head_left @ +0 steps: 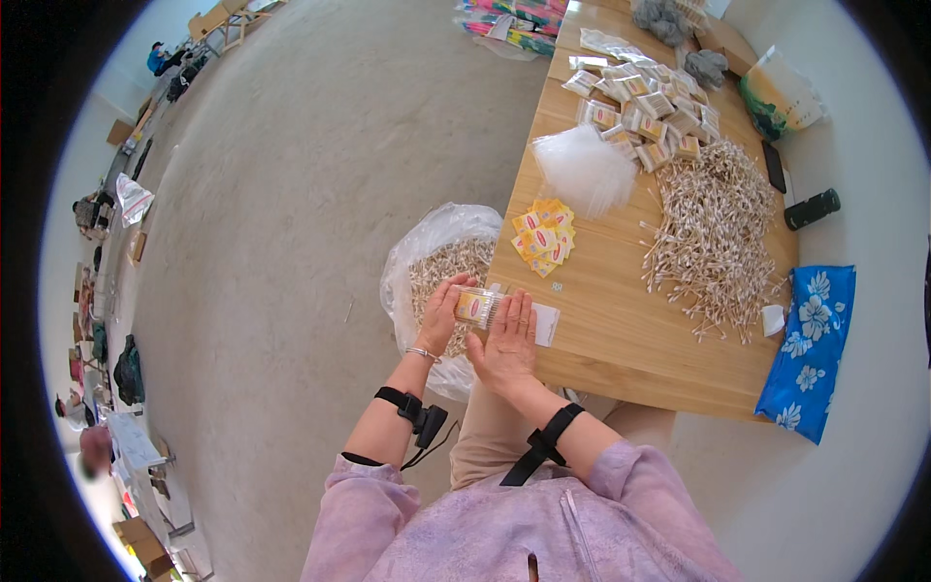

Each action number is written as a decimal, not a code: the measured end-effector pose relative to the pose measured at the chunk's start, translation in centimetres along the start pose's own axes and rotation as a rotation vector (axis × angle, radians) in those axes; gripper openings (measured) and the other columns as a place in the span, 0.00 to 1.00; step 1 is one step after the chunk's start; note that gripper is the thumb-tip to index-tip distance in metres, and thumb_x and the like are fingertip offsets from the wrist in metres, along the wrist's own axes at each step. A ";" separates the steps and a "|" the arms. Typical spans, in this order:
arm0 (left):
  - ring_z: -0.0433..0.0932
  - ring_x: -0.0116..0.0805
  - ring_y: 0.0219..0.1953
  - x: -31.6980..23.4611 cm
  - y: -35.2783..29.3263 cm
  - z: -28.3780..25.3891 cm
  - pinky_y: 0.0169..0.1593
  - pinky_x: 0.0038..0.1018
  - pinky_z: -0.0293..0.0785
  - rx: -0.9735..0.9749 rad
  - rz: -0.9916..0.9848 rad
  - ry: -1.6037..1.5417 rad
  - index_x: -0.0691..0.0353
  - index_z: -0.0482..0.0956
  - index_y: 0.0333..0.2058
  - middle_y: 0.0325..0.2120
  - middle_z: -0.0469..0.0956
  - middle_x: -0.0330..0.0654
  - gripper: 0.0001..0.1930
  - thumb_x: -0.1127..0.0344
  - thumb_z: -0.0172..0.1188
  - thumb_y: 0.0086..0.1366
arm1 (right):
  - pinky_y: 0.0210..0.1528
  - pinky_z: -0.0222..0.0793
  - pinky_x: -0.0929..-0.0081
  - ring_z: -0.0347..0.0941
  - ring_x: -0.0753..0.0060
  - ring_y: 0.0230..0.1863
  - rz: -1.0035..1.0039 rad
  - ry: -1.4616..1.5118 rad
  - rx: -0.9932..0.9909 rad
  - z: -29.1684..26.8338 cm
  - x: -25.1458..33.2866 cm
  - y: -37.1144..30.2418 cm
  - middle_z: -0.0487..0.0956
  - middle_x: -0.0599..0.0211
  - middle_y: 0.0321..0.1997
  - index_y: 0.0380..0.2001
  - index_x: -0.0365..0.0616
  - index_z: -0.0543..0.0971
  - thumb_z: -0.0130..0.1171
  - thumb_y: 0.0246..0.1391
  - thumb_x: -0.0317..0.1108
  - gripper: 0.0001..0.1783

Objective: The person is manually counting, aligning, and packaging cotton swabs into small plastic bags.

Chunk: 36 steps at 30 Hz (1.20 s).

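Note:
At the table's near left corner lies a small clear pack of cotton swabs (474, 307) with a yellow label inside. My left hand (443, 315) grips its left end, fingers curled along the edge. My right hand (508, 344) lies flat over the pack's right end, fingers stretched out and together. Partly beneath those fingers is a white card-like piece (546, 325). Just beyond the hands sits a loose stack of yellow cards (544, 237). Farther back are fanned clear plastic sleeves (584, 171) and a heap of filled swab packs (652, 109).
Loose cotton swabs (713, 238) cover the wooden table's (621, 344) right side. A black cylinder (813, 209), a phone-like dark slab (773, 167) and a blue floral pouch (810, 354) lie along the wall. Left of the table, a large plastic bag (396, 267) holds more swabs.

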<state>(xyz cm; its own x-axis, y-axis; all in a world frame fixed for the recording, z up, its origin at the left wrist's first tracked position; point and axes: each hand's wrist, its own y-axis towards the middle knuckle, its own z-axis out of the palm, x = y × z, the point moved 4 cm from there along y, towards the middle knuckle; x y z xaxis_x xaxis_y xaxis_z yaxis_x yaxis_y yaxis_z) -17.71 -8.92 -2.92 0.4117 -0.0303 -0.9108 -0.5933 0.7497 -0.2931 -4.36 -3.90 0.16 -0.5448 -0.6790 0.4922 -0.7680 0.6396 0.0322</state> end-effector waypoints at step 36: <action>0.66 0.44 0.56 -3.2 -1.2 1.6 0.60 0.37 0.60 -0.521 0.345 0.840 0.71 0.65 0.55 0.53 0.69 0.53 0.23 0.69 0.52 0.62 | 0.66 0.34 0.38 0.32 0.42 0.72 0.524 -0.197 -0.597 -11.9 -14.7 6.8 0.41 0.46 0.71 0.61 0.57 0.64 0.53 0.55 0.45 0.30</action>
<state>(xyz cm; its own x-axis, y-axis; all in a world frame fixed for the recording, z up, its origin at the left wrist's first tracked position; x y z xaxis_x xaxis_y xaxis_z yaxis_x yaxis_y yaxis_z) -17.17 -8.67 0.78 -0.3312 -0.4680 -0.8193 -0.8939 0.4336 0.1137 2.44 14.71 3.46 -0.8749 -0.2541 0.4122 -0.1191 0.9381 0.3253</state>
